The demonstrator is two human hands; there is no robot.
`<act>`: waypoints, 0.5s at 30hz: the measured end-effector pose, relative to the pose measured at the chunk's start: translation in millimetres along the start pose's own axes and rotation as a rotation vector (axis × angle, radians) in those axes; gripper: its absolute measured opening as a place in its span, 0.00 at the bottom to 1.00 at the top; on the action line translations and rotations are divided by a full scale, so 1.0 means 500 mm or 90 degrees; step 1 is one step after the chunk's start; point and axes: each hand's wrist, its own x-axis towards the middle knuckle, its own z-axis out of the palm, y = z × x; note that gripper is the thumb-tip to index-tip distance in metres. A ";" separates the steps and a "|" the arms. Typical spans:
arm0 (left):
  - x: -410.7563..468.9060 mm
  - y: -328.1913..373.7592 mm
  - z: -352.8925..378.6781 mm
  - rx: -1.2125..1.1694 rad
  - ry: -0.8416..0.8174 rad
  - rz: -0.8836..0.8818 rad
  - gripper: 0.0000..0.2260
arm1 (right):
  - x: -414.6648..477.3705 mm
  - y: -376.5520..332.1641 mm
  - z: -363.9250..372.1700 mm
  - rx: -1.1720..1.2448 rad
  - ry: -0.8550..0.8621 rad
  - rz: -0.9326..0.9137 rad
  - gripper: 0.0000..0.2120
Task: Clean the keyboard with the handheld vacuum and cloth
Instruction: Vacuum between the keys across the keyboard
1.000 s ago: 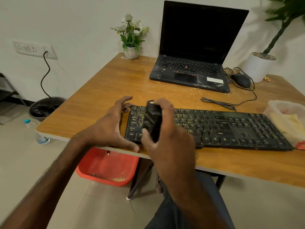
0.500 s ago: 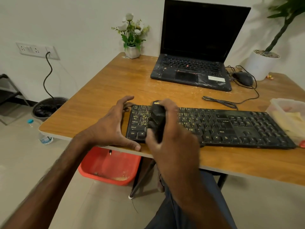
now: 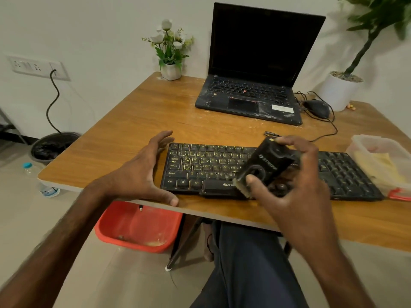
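A long black keyboard (image 3: 209,162) with yellow-lit letters lies along the near edge of the wooden table (image 3: 142,121). My right hand (image 3: 295,185) grips a small black handheld vacuum (image 3: 264,165), tilted, with its brush end down over the keyboard's space-bar area. My left hand (image 3: 142,174) rests spread against the keyboard's left end, thumb at the table's front edge and fingers by the far corner. A yellow cloth (image 3: 378,167) lies in a clear plastic box (image 3: 391,147) at the keyboard's right end.
An open black laptop (image 3: 255,70) stands at the back, with a wired mouse (image 3: 317,107) and cable beside it. A small flower pot (image 3: 170,70) and a large white planter (image 3: 340,90) sit at the far corners. A red tub (image 3: 135,227) lies under the table.
My right hand has carried the vacuum rightward from the keyboard's left end to its middle and tilted it. The left hand has stayed at the left end.
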 end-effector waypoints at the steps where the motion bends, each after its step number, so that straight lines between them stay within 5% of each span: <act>1: 0.000 0.001 0.001 -0.006 -0.005 0.002 0.68 | 0.006 0.012 -0.020 0.006 0.023 0.003 0.34; 5: 0.009 0.018 0.017 -0.057 -0.020 0.016 0.67 | 0.031 0.051 -0.076 0.011 0.053 -0.002 0.34; 9: 0.029 0.034 0.039 -0.007 0.016 0.017 0.67 | 0.056 0.058 -0.072 0.006 -0.067 -0.069 0.34; 15: 0.027 0.029 0.040 0.015 0.035 0.012 0.66 | 0.094 0.073 -0.041 -0.266 -0.154 -0.252 0.32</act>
